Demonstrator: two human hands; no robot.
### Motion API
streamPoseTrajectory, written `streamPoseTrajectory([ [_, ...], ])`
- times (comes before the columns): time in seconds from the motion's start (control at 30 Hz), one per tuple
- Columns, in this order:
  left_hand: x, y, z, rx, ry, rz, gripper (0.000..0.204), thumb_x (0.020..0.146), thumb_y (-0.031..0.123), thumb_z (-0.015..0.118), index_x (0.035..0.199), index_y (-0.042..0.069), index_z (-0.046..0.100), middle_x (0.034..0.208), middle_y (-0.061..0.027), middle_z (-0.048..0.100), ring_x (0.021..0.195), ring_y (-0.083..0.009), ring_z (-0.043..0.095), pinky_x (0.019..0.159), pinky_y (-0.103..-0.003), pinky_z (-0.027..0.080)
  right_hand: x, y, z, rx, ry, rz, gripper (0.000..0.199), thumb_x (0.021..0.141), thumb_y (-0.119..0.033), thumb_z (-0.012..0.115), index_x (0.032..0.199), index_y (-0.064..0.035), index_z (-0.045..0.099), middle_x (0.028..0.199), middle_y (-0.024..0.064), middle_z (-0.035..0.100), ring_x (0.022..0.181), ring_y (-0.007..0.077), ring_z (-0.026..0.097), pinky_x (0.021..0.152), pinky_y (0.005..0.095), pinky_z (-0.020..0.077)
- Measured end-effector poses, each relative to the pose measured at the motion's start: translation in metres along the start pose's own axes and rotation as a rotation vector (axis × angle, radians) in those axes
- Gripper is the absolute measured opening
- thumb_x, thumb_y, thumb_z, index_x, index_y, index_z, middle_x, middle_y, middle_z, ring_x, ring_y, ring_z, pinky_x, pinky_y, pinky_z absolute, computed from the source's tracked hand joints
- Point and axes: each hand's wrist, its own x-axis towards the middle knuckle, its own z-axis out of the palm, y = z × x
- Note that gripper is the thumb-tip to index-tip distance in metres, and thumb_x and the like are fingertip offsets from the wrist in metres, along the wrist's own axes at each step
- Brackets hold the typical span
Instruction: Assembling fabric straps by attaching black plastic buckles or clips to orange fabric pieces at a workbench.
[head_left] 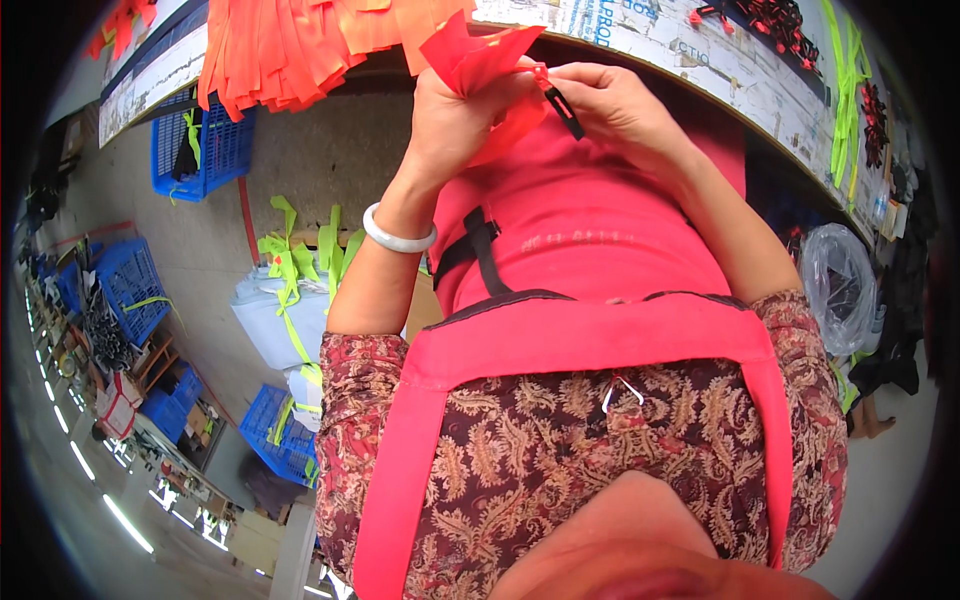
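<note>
While our left hand (453, 122) clamps orange fabric (476, 60) fanning toward twelve o'clock, the black clip (565, 112) lies at nine o'clock from our right hand (628, 108). We cannot tell if it's pinched.

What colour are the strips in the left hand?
Bright orange-red strips, best in head view.

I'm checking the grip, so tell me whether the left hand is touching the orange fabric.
Touching. The head view shows the left hand closed around the orange fabric, which fans out above the fist.
</note>
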Motion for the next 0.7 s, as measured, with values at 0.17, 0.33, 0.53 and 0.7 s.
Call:
streamPoseTrajectory([
  [0.17, -0.002, 0.019, -0.005, -0.052, 0.028, -0.07, 0.013, 0.084, 0.001, 0.068, 0.097, -0.001, 0.068, 0.074, -0.001, 0.063, 0.06, -0.0054, 0.055, 0.053, -0.02, 0.043, -0.002, -0.025, 0.004, -0.048, 0.107, -0.31, 0.017, 0.093, -0.019, 0.063, 0.1, -0.0037, 0.068, 0.07, -0.0049, 0.059, 0.048, 0.0, 0.036, 0.042, 0.0174, 0.0271],
  [0.33, -0.005, 0.017, -0.01, -0.271, 0.0, -0.254, 0.019, 0.087, 0.008, 0.067, 0.102, -0.003, 0.066, 0.078, -0.0053, 0.065, 0.062, -0.0089, 0.057, 0.052, -0.02, 0.041, -0.02, -0.036, 0.019, -0.496, -0.015, -0.521, 0.016, 0.091, -0.016, 0.064, 0.095, -0.0006, 0.068, 0.082, -0.0017, 0.063, 0.076, 0.0026, 0.054, 0.068, 0.0181, 0.0435],
  [0.53, -0.005, 0.024, -0.014, -0.303, -0.074, -0.337, 0.019, 0.09, 0.012, 0.063, 0.102, -0.003, 0.065, 0.074, -0.0063, 0.063, 0.061, -0.0095, 0.058, 0.046, -0.018, 0.038, -0.023, -0.035, 0.022, -0.446, -0.038, -0.482, 0.017, 0.09, -0.016, 0.066, 0.095, 0.0007, 0.068, 0.083, -0.0011, 0.064, 0.078, 0.0034, 0.054, 0.071, 0.0196, 0.045],
  [0.7, -0.006, 0.024, -0.017, -0.32, -0.102, -0.346, 0.02, 0.089, 0.012, 0.064, 0.102, -0.003, 0.065, 0.074, -0.0058, 0.063, 0.06, -0.0097, 0.058, 0.046, -0.018, 0.037, -0.025, -0.041, 0.022, -0.482, -0.048, -0.414, 0.018, 0.089, -0.017, 0.068, 0.094, 0.0008, 0.068, 0.083, -0.0006, 0.064, 0.077, 0.0033, 0.054, 0.07, 0.0196, 0.0449],
])
